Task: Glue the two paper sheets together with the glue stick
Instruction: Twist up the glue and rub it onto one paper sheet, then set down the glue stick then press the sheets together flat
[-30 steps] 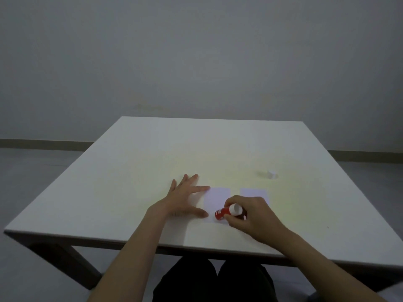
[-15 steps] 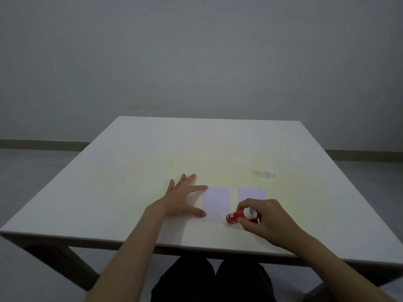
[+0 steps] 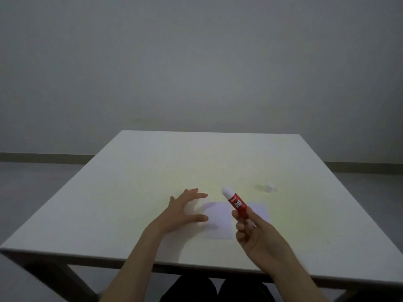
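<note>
Two small pale paper sheets lie side by side near the table's front edge: the left sheet (image 3: 218, 220) and the right sheet (image 3: 258, 211), partly hidden behind my right hand. My right hand (image 3: 255, 234) is raised above them and grips the red glue stick (image 3: 236, 203) by its lower end, white tip pointing up and away. My left hand (image 3: 183, 211) hovers with fingers spread just left of the left sheet, thumb at the sheet's left edge.
The white table (image 3: 130, 192) ends close to me at its front edge. A small white cap (image 3: 270, 186) lies on the table behind and right of the sheets. A bare wall stands behind the table.
My right hand has lifted the glue stick off the table and turned its tip from pointing down-left to pointing up. My left hand has risen slightly beside the left sheet.
</note>
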Demonstrator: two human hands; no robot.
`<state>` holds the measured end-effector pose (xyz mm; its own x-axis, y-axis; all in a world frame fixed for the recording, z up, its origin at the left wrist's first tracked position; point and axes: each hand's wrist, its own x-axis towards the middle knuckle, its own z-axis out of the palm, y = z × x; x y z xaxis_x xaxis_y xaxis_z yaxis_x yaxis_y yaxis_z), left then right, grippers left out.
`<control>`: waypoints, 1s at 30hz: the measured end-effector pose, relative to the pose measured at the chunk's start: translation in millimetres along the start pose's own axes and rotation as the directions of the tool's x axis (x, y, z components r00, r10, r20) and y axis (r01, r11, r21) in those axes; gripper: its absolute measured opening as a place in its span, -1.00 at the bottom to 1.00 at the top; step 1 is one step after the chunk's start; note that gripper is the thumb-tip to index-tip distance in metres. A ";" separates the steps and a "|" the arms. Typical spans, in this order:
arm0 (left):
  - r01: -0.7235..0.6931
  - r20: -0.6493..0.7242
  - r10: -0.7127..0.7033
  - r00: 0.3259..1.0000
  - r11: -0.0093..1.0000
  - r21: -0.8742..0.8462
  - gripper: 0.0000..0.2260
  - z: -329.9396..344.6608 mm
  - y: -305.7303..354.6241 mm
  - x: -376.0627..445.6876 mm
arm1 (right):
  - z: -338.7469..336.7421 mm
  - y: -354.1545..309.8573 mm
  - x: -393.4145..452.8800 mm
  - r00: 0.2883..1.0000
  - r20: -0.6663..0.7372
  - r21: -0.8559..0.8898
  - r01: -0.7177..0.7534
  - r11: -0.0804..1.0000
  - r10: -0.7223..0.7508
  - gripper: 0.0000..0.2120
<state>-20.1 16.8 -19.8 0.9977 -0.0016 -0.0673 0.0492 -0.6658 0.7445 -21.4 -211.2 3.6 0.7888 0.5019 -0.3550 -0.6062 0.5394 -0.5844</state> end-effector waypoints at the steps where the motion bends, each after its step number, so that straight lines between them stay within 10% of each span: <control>1: -0.026 -0.054 0.022 0.998 0.997 -0.074 -0.65 3.9 6.4 -2.9 | 1.0 9.8 2.3 1.000 0.009 0.050 -0.023 0.998 0.022 -0.68; 7: -0.120 -0.307 -0.020 0.951 0.894 -0.431 -0.89 21.1 41.9 -12.6 | 18.1 48.9 22.7 0.998 0.004 0.129 -0.058 0.990 0.058 -0.70; 10: -0.084 -0.394 -0.082 0.915 0.918 -0.388 -0.91 5.8 46.5 -12.2 | 24.0 54.8 23.9 0.985 -0.120 -0.295 0.086 0.951 -0.126 -0.77; 14: -0.057 -0.499 -0.019 0.867 0.989 -0.137 -0.88 -38.0 56.6 5.8 | 12.6 59.9 17.0 0.784 0.092 -0.897 0.333 0.291 -0.614 -0.72; 18: 0.062 -0.512 -0.037 0.858 0.998 0.031 -0.78 -67.9 54.6 34.5 | 4.3 63.7 15.8 0.744 0.350 -0.937 0.282 -0.208 -0.570 -0.74; 30: 0.189 -0.496 -0.205 0.844 0.978 -0.083 -0.89 -46.9 29.4 61.1 | 11.9 62.6 22.5 0.840 0.435 -0.757 0.147 -0.636 -0.323 -0.68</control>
<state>44.5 32.2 29.1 0.8546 0.5053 0.1196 0.2407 -0.5895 0.7711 -42.8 -158.2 -32.3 0.8146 0.5415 0.2079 0.5789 -0.7814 -0.2329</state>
